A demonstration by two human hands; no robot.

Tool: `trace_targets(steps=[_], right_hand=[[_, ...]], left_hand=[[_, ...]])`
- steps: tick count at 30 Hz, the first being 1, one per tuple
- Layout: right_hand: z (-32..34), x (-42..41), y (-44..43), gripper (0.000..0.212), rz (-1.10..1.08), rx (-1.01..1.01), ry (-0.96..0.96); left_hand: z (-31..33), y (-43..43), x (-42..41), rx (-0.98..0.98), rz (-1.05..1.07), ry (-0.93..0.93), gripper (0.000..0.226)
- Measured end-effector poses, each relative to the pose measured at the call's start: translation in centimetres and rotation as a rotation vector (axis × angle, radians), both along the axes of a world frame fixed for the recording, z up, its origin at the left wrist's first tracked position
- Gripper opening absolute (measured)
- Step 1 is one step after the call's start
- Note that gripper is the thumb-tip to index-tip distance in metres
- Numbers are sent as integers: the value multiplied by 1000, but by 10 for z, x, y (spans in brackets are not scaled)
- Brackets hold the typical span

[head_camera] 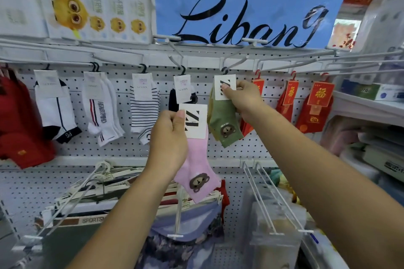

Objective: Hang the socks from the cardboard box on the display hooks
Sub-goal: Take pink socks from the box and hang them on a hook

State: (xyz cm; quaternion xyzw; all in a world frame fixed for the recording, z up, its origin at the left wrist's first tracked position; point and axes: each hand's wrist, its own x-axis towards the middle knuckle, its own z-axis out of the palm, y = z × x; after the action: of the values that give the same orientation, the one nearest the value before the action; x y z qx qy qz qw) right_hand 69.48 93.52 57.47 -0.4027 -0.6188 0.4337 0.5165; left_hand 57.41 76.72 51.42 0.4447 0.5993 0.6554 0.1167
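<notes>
Two bear-print pairs are in play at the centre of the frame, one per hand. Across the middle of the picture the rail is well stocked: white and navy socks (56,111) at the left, a striped pair (143,113) next along, red socks (314,113) over at the right, so a good part of the job looks done. The green socks (223,124) are up at the display hook (237,63) just right of centre, their small dark hanger (224,70) at the wire's tip. Whether it is fully seated on the wire I cannot tell from here. The right hand (242,98) grasps that pair, thumb and fingers pinched on the white header card (225,87), holding it just under the hook. The pink socks (196,172) are the ones left to go: they dangle lower in the centre of the frame, below the rail and on no hook at all. The left hand (170,137) has them, fingers curled behind and thumb pressed on the front of their card (195,121) in a firm pinch. The cardboard box is out of sight, so how many more pairs wait in it cannot be judged; from what shows, green looks nearly home and pink comes after.
</notes>
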Motion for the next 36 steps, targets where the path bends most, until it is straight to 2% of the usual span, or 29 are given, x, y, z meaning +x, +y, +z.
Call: trace_targets(steps=[3,8,11,14,18,22,26,28,32,36], right_hand=[[-4,4,-5,18,5,-15,-18],[-12,24,-38,39,-144,94,-82],[-16,35,-75,33,99,51,-53],[-17,36,-105,45,300,52,-86],[-15,42,-113,21,272,137,-71],[-12,52,-102,13,224,115,-110],[-7,56,-74,12,90,95,-90],[-1,56,-60,10,42,88,-77],[10,50,-35,17,-21,140,-91],[15,38,-15,13,5,175,-135]], left_hand=[[0,-1,3,-12,-16,2,24],[3,0,5,40,-38,-29,21],[9,3,10,71,-50,-54,22],[13,8,18,102,-74,-75,22],[17,7,23,118,-83,-37,24],[20,9,11,98,-86,-30,12],[45,5,-4,160,43,28,50],[60,4,-9,189,84,106,57],[74,10,-10,188,47,173,36],[74,19,-15,223,43,215,16]])
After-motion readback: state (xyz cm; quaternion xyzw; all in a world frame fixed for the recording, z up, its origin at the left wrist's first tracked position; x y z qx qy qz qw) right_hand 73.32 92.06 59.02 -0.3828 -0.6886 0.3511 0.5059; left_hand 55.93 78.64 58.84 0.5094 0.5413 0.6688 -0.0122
